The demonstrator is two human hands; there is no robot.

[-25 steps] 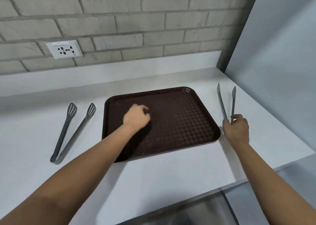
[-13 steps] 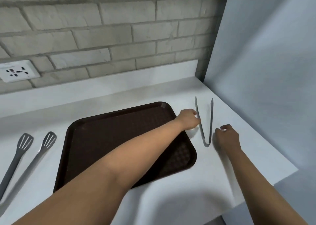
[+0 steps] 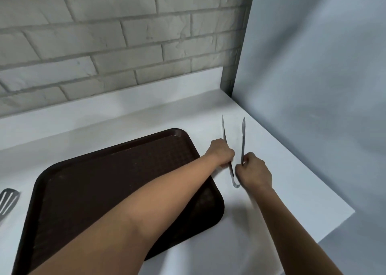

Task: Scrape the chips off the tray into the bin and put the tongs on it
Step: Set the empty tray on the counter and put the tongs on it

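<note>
A dark brown tray point(image 3: 108, 182) lies on the white counter, its surface bare apart from a few specks. Grey tongs point(image 3: 233, 176) lie just right of the tray, tips pointing toward the wall. My left hand point(image 3: 220, 152) reaches across the tray's far right corner and grips the tongs' left arm. My right hand point(image 3: 253, 171) pinches the right arm near the hinge end. A second pair of grey tongs point(image 3: 7, 200) shows only its slotted tip at the left edge.
The white counter point(image 3: 282, 182) ends in a front edge and right corner close to my right forearm. A pale grey panel point(image 3: 313, 86) rises along the counter's right side. A brick wall point(image 3: 104, 44) stands behind.
My left hand moved from the tray's middle across to the right tongs and closed on their left arm. My right hand shifted onto the right arm. The view turned right.
</note>
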